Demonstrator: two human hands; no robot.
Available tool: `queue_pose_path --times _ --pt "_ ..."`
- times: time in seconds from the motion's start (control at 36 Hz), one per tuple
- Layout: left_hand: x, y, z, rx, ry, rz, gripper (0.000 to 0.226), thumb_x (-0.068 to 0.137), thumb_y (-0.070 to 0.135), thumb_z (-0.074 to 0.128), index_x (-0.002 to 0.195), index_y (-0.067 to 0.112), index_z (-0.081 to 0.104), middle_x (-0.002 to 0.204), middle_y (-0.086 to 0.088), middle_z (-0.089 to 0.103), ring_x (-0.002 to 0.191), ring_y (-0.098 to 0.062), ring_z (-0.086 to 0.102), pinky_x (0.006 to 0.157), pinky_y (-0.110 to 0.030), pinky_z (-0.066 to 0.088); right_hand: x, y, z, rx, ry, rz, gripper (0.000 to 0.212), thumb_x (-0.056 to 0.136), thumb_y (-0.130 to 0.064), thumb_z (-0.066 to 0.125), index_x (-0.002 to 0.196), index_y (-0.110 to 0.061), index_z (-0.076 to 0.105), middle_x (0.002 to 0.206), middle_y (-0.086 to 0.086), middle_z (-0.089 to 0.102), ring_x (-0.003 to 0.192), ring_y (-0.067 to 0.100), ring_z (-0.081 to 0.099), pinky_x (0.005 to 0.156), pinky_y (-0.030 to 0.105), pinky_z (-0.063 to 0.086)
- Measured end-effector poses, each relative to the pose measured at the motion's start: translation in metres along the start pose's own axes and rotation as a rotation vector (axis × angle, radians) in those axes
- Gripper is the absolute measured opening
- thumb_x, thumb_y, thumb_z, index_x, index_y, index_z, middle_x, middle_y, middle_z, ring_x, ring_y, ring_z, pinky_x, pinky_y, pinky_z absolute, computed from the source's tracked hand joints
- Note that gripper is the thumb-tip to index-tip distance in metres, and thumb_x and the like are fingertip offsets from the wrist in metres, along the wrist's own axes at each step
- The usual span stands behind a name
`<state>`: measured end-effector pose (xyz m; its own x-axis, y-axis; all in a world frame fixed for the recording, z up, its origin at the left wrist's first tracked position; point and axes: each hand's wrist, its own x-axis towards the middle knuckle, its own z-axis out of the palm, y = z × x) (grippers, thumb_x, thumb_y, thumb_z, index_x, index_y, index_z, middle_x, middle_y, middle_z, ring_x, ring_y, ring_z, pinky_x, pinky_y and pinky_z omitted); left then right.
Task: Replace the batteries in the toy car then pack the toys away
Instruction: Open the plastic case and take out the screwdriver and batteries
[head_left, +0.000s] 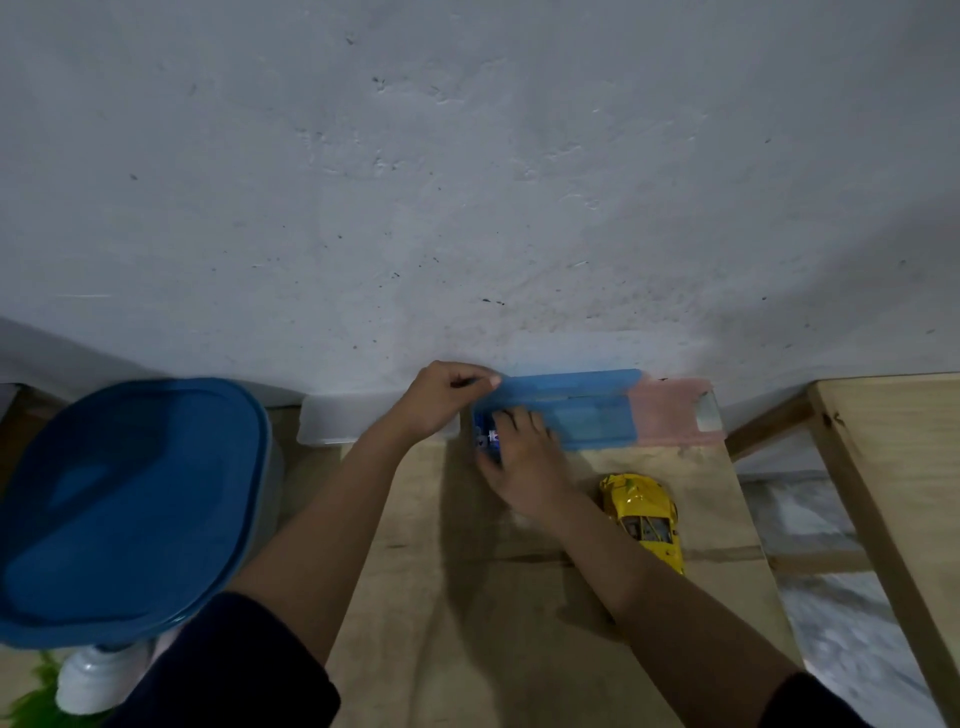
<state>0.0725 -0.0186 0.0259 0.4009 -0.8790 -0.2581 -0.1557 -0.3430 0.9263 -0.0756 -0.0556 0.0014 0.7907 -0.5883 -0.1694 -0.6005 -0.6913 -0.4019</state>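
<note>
Tabletop (467, 597) of pale wood, bearing the blue box (597, 431) at its far edge. Standing well left of the blue box: big tub (130, 509) under a dark blue cover. Lying near the blue box's front, toward its right: 1 yellow toy car (644, 514). Pinching the blue box's raised lid (566, 387) at its left corner with left hand (441, 395). Reaching into the blue box's left end with right hand (524, 467), fingers and thumb closing on a small blue packet (488, 439).

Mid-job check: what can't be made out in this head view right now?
Head view only:
Blue case contents: hidden by its blurred lid and the right hand.
Printed blue packet: label blurred, half under that hand.
Yellow toy car underside: faces the table.
Blue-lidded tub contents: lid covers them.
</note>
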Motion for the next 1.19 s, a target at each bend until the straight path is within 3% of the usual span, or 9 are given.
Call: queue_pose_path --times 0.17,0.31,0.47,0.58,0.67,0.86,1.0,1.08,1.19 --pt "0.006 0.001 -0.002 0.018 -0.024 -0.040 0.024 0.090 0.020 0.063 0.110 0.009 0.069 0.102 -0.001 0.068 0.087 -0.002 0.061 0.081 -0.019 0.052 0.005 -0.011 0.002 -0.074 -0.072 0.082 0.046 0.092 -0.040 0.042 0.128 -0.012 0.038 0.127 0.010 0.043 0.118 0.027 0.036 0.095 0.043 0.031" --pt "0.007 0.000 -0.002 -0.003 -0.022 -0.039 0.024 0.089 0.018 0.063 0.110 0.006 0.069 0.097 0.000 0.067 0.083 0.002 0.060 0.078 -0.016 0.051 0.015 -0.016 0.000 -0.090 -0.111 0.162 0.042 0.093 -0.039 0.042 0.120 -0.008 0.044 0.123 0.013 0.049 0.116 0.030 0.039 0.094 0.043 0.030" --pt "0.006 0.000 -0.002 -0.008 -0.028 -0.027 0.025 0.089 0.016 0.063 0.111 0.005 0.068 0.101 -0.001 0.067 0.088 -0.003 0.061 0.087 -0.023 0.051 0.017 -0.016 0.004 -0.111 -0.078 0.158 0.041 0.094 -0.041 0.039 0.113 -0.006 0.048 0.117 0.015 0.056 0.111 0.031 0.046 0.092 0.040 0.031" --pt "0.006 0.001 -0.002 -0.024 -0.029 -0.029 0.024 0.089 0.016 0.063 0.111 0.009 0.068 0.102 -0.002 0.068 0.089 -0.005 0.062 0.084 -0.026 0.052 0.020 -0.014 0.000 -0.016 -0.061 0.155 0.036 0.094 -0.042 0.040 0.096 -0.009 0.055 0.106 0.013 0.062 0.106 0.030 0.051 0.090 0.039 0.032" --pt "0.004 0.001 -0.003 -0.033 -0.035 -0.031 0.024 0.089 0.017 0.063 0.111 0.009 0.068 0.103 -0.002 0.068 0.092 -0.007 0.063 0.084 -0.027 0.053 0.019 -0.010 0.001 0.028 -0.029 0.125 0.034 0.094 -0.041 0.039 0.094 -0.011 0.054 0.100 0.011 0.063 0.100 0.029 0.054 0.087 0.039 0.034" --pt "0.003 0.005 -0.004 -0.051 -0.037 -0.011 0.020 0.089 0.016 0.062 0.109 0.015 0.067 0.095 0.003 0.068 0.080 0.006 0.063 0.075 -0.016 0.053 0.016 0.003 0.002 0.169 0.046 0.003 0.030 0.095 -0.043 0.042 0.092 -0.014 0.051 0.086 0.007 0.064 0.082 0.025 0.057 0.077 0.034 0.035" --pt "0.002 0.007 -0.005 -0.063 -0.039 0.001 0.018 0.088 0.014 0.064 0.105 0.014 0.069 0.096 -0.005 0.069 0.086 -0.009 0.063 0.079 -0.027 0.052 0.016 0.011 -0.005 0.441 0.045 -0.039 0.025 0.090 -0.035 0.056 0.081 -0.016 0.045 0.072 0.008 0.055 0.065 0.025 0.054 0.060 0.040 0.044" --pt "0.002 0.008 -0.004 -0.045 -0.012 0.023 0.020 0.088 0.013 0.063 0.107 0.011 0.069 0.101 -0.002 0.069 0.083 0.001 0.063 0.075 -0.014 0.049 0.016 0.016 -0.009 0.455 0.114 -0.068 0.024 0.089 -0.031 0.058 0.079 -0.013 0.046 0.070 0.010 0.056 0.062 0.025 0.053 0.056 0.041 0.043" --pt "0.000 0.006 -0.002 -0.006 0.018 0.050 0.024 0.088 0.013 0.064 0.109 0.004 0.069 0.105 -0.001 0.069 0.092 -0.002 0.063 0.085 -0.011 0.049 0.008 0.023 -0.017 0.353 0.141 -0.152 0.020 0.089 -0.027 0.058 0.081 -0.010 0.050 0.070 0.009 0.058 0.062 0.023 0.053 0.054 0.035 0.040"
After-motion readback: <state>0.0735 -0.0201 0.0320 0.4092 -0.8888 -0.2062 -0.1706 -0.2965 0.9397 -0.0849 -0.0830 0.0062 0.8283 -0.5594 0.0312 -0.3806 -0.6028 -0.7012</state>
